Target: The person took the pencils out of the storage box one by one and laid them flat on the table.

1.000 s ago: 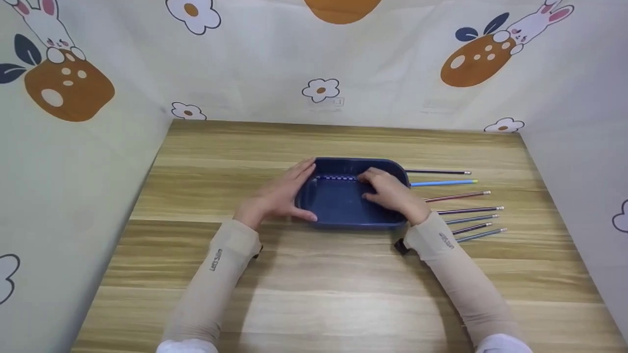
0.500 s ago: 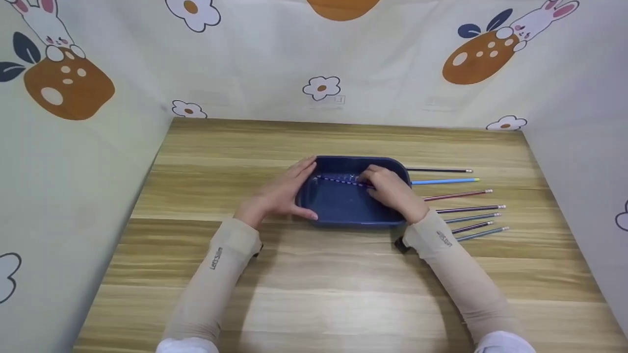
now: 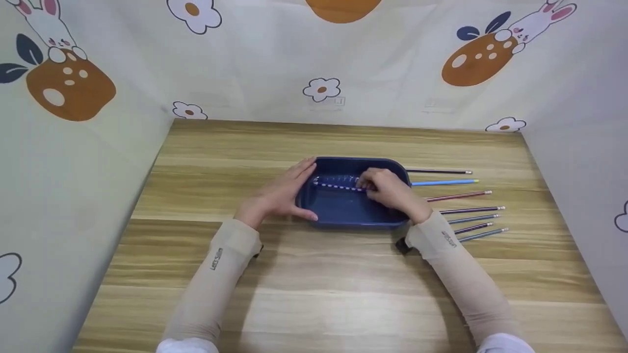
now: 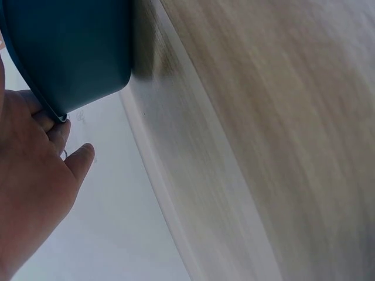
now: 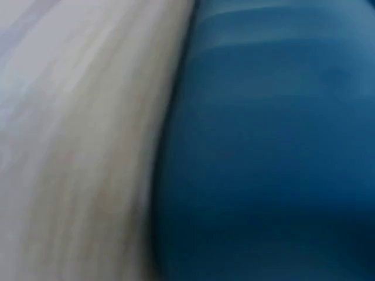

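Note:
A dark blue rectangular tray (image 3: pixel 338 208) sits on the table. My left hand (image 3: pixel 282 193) spans its left end, fingers straight along the rim and thumb against the near side; in the left wrist view, fingertips touch the tray's rim. Inside the tray, my right hand (image 3: pixel 390 191) pinches one end of a dark pencil with white dashes (image 3: pixel 338 186), which points left. Its pinched end is hidden by the fingers. Pale shiny marks show behind the pencil; I cannot tell what they are. The right wrist view is blurred and shows mostly the tray's blue wall (image 5: pixel 263 146).
Several pencils, among them a bright blue one (image 3: pixel 444 183) and a red one (image 3: pixel 461 196), lie side by side right of the tray, partly hidden by the tray and right arm. A patterned cloth wall (image 3: pixel 265 73) rises behind the wooden table (image 3: pixel 314 294).
The dashed pencil has come away from the tray's far wall toward the near side, now between the right fingers. The right hand has shifted slightly; the left hand has stayed put.

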Demonstrator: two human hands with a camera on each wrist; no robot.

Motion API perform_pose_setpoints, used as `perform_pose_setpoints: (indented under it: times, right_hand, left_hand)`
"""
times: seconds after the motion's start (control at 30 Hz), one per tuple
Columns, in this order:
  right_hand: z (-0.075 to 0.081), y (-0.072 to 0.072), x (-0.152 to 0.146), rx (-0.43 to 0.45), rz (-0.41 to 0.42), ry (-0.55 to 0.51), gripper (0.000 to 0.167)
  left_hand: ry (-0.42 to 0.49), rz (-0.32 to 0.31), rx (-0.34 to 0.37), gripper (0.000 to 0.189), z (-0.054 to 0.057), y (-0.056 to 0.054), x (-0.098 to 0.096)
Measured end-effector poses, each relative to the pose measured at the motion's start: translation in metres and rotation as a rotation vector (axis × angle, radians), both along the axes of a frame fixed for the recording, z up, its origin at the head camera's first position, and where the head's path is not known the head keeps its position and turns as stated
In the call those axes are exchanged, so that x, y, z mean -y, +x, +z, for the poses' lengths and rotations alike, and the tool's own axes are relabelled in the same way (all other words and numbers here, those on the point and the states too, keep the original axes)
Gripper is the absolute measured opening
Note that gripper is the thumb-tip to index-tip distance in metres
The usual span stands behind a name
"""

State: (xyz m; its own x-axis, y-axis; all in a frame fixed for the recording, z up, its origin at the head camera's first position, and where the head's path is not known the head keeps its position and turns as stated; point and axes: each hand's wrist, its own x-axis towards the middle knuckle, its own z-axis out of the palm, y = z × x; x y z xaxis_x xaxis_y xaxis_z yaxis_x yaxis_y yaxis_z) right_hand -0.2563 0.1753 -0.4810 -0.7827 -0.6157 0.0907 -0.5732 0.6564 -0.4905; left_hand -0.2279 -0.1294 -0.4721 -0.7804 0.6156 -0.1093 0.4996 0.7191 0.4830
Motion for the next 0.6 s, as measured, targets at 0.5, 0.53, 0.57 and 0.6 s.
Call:
perform_pose_setpoints:
  times: [0.5, 0.53, 0.57, 0.6]
  right_hand:
    - [0.046, 0.017, -0.021, 0.118, 0.010, -0.109, 0.023]
    - [0.049, 0.017, -0.024, 0.125, 0.003, -0.109, 0.024]
    - [0.051, 0.018, -0.026, 0.132, -0.005, -0.109, 0.024]
    - [0.053, 0.019, -0.028, 0.137, -0.012, -0.107, 0.024]
  left_hand:
    - [-0.013, -0.017, -0.028, 0.130, 0.001, 0.000, 0.000]
    - [-0.011, -0.016, -0.025, 0.130, 0.001, 0.000, 0.000]
    - [-0.009, -0.014, -0.023, 0.130, 0.001, 0.000, 0.000]
    - [-0.011, -0.013, -0.022, 0.130, 0.001, 0.000, 0.000]
